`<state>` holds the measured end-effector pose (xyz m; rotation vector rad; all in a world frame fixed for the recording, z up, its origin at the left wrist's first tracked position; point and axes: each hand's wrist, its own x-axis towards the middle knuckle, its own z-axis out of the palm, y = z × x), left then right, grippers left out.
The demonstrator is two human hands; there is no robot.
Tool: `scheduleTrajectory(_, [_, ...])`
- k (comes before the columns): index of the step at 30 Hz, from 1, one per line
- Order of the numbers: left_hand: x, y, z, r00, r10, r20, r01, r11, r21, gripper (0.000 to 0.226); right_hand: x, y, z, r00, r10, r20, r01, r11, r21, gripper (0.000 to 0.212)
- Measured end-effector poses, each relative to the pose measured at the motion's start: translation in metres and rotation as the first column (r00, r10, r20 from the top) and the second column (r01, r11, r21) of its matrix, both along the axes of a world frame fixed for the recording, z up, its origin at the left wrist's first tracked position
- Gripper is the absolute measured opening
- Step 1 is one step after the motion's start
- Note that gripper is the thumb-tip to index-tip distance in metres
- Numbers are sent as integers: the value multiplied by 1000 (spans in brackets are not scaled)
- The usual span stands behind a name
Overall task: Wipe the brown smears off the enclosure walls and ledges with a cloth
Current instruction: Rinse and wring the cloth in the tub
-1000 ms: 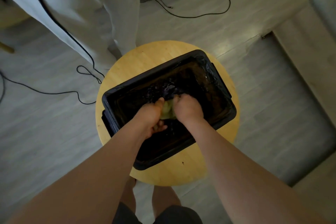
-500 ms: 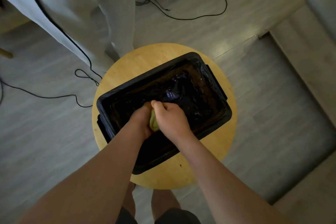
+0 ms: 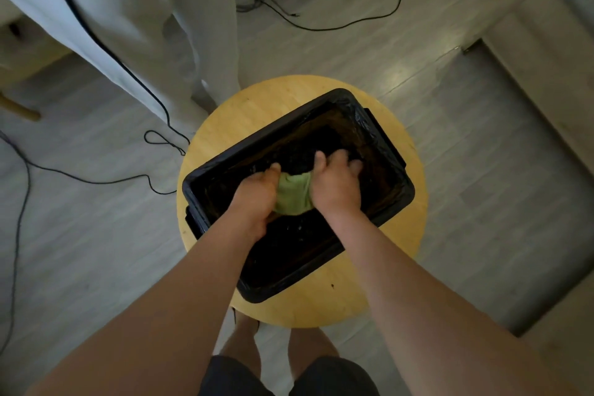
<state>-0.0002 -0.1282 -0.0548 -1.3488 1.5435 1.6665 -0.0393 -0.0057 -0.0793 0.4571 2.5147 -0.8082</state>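
Cloth (image 3: 293, 194): pale green, plain. Enclosure (image 3: 390, 151): black, glossy, with brown smears along inner walls. Round stool top (image 3: 257, 112): light yellow wood grain. Floor (image 3: 80, 235): grey streaked planks. Cables (image 3: 353, 21): black.

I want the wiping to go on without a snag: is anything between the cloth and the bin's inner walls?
Nothing visible. The green cloth, held between left hand and right hand, sits inside the black bin.

Cloth (image 3: 293, 194) ends hidden inside both fists; enclosure (image 3: 379, 138) floor beneath them unseen.
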Motion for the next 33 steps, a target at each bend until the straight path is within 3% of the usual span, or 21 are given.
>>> scheduleTrajectory(2, [2, -7, -2, 985, -166, 50, 171, 979, -115, 36, -2, 7, -3, 992, -53, 115, 47, 997, 57, 48])
scheduleTrajectory(4, [0, -10, -6, 977, -196, 85, 207, 968, -145, 35, 0, 5, -4, 974, -17, 225, 4, 999, 55, 55])
scheduleTrajectory(9, [-8, 3, -3, 996, 5, 89, -9, 999, 47, 25, -1, -15, -8, 886, 63, 459, -27, 996, -86, 41])
scheduleTrajectory(13, [-17, 6, -11, 983, 95, 157, -122, 977, 175, 37, 15, -17, 14, 930, 109, 350, 19, 939, -344, 46])
scheduleTrajectory(18, [-28, 13, -17, 999, -17, 48, 9, 986, 165, 37, 40, -29, 41, 969, -182, 168, 243, 826, -509, 60])
scheduleTrajectory(21, [-33, 14, -17, 985, -109, 133, 84, 981, 177, 30, 40, -36, 32, 950, -303, 71, 306, 869, -388, 63])
scheduleTrajectory(24, [-40, 16, -19, 961, -270, 60, 258, 954, 155, 29, 34, -36, 14, 943, -332, -5, 329, 937, -121, 62])
scheduleTrajectory(27, [-41, 16, -15, 907, -421, 7, 419, 905, 79, 44, 28, -31, -7, 914, -401, -61, 405, 910, 89, 56])
scheduleTrajectory(30, [-41, 4, -26, 859, -511, 14, 511, 859, 13, 43, 18, -29, -18, 808, -587, 55, 579, 807, 116, 46])
scheduleTrajectory(33, [-45, -7, -19, 831, -552, 59, 555, 831, -36, 35, 17, -36, -22, 774, -581, 251, 599, 801, 8, 53])
